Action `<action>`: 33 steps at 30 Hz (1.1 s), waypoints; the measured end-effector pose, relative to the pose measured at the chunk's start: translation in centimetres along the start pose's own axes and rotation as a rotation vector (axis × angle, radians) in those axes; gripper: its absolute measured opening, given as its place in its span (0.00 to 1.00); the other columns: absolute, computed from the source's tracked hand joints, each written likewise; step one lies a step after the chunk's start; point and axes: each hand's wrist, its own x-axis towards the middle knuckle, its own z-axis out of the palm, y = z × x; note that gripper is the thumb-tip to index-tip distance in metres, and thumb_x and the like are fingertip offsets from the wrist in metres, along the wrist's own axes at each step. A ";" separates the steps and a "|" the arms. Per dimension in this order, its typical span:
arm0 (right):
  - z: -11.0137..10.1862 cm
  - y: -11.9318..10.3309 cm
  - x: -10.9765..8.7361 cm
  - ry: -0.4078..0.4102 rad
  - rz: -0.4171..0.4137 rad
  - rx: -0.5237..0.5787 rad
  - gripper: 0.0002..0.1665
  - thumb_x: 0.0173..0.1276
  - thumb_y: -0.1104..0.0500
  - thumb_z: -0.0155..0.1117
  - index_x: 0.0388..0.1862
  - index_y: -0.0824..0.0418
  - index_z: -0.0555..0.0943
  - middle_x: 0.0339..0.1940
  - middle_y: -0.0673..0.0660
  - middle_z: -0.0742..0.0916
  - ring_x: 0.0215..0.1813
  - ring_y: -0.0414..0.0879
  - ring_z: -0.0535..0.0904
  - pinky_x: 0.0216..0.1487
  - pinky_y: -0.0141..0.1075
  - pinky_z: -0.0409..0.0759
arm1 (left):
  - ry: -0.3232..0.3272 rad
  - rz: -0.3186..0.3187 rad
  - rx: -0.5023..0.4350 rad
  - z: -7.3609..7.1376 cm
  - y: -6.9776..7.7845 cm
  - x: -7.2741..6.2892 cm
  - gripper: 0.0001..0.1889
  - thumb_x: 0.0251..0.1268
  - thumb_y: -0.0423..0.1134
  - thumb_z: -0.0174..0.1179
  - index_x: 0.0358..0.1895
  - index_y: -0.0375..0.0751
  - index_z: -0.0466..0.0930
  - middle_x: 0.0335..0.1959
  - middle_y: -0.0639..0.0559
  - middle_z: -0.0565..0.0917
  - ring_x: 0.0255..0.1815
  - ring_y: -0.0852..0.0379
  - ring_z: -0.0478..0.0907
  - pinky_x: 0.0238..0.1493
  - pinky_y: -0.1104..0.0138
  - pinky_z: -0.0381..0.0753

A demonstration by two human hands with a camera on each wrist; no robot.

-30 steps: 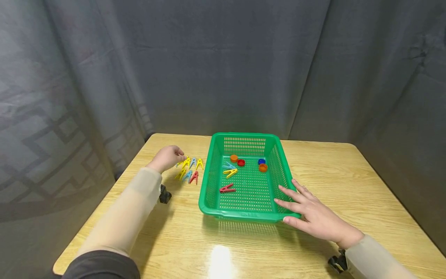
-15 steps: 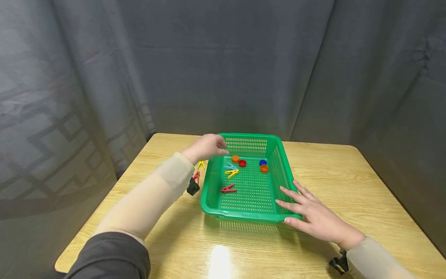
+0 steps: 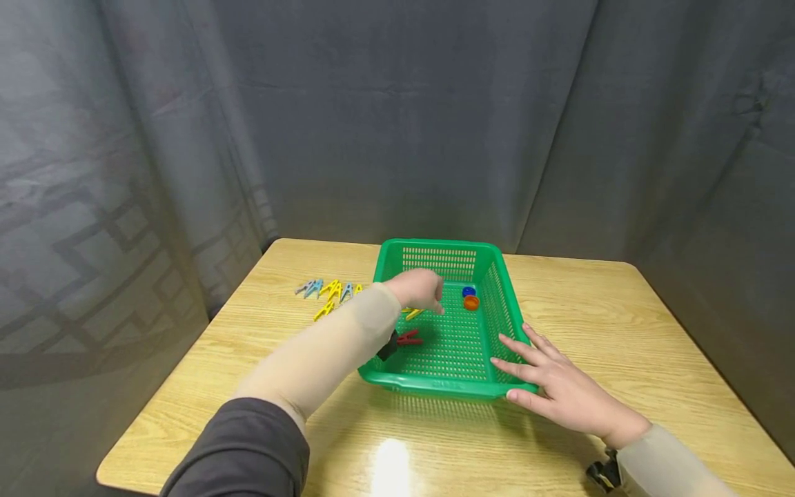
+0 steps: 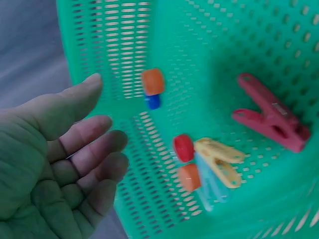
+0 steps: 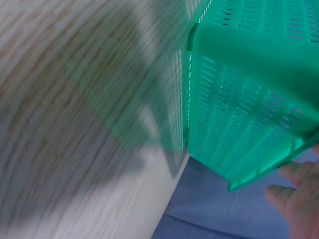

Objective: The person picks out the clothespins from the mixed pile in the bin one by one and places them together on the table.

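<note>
My left hand (image 3: 417, 290) is over the inside of a green plastic basket (image 3: 435, 385). Its fingers are loosely bent with nothing between them in the left wrist view. Beneath it lie a red clothespin (image 4: 276, 117), a yellow clothespin (image 4: 219, 159) overlapping a light blue clothespin (image 4: 212, 181), a red bottle cap (image 4: 183, 148) and an orange bottle cap (image 4: 189, 177). Another orange cap (image 3: 471, 303) sits by a blue cap (image 3: 468, 292) toward the basket's right side. With fingers spread and straight, my right hand (image 3: 562, 386) rests on the near right corner of the rim.
Left of the basket, several clothespins lie on the wooden table (image 3: 236, 345), among them a yellow clothespin (image 3: 324, 310) and a blue clothespin (image 3: 315, 288). My left forearm hides part of that group. A grey curtain (image 3: 397, 124) hangs behind the table.
My left hand has moved right, from the clothespins on the table, across the basket's left rim, to over its inside. My right hand has stayed on the rim.
</note>
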 end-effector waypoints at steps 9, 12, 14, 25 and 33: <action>0.0 -0.1 0.0 0.011 -0.006 -0.001 0.26 0.66 0.46 0.65 0.63 0.46 0.78 0.74 0.51 0.67 0.76 0.63 0.47 0.63 0.66 0.57 | -0.138 -0.109 0.053 2.5 -0.7 0.7 0.13 0.57 0.50 0.69 0.36 0.45 0.84 0.38 0.58 0.83 0.40 0.59 0.78 0.45 0.65 0.77; 0.1 -0.1 0.0 0.014 -0.010 -0.007 0.26 0.66 0.46 0.65 0.63 0.47 0.78 0.74 0.52 0.67 0.76 0.63 0.47 0.66 0.62 0.55 | -0.163 -0.148 0.070 3.0 -0.9 0.9 0.17 0.56 0.52 0.69 0.44 0.46 0.83 0.46 0.57 0.83 0.48 0.57 0.78 0.51 0.63 0.77; 0.0 -0.2 0.0 0.014 -0.009 -0.007 0.26 0.66 0.46 0.65 0.63 0.47 0.78 0.74 0.52 0.67 0.76 0.63 0.47 0.68 0.60 0.54 | -0.173 -0.158 0.104 3.3 -0.9 0.9 0.21 0.56 0.53 0.69 0.49 0.45 0.82 0.50 0.56 0.82 0.50 0.56 0.78 0.53 0.63 0.76; -0.1 -0.2 0.0 0.014 -0.009 -0.014 0.26 0.67 0.46 0.64 0.63 0.47 0.77 0.74 0.52 0.67 0.76 0.62 0.46 0.70 0.57 0.51 | -0.265 -0.199 0.252 3.6 -0.4 0.0 0.12 0.55 0.48 0.71 0.25 0.45 0.82 0.26 0.55 0.79 0.30 0.59 0.73 0.37 0.68 0.75; 0.0 -0.1 -0.1 0.034 -0.029 -0.022 0.26 0.67 0.47 0.64 0.63 0.48 0.78 0.73 0.53 0.67 0.76 0.62 0.47 0.71 0.55 0.51 | -0.266 -0.101 0.325 4.0 -0.8 0.7 0.05 0.56 0.36 0.69 0.28 0.47 0.81 0.30 0.57 0.78 0.33 0.59 0.70 0.36 0.69 0.73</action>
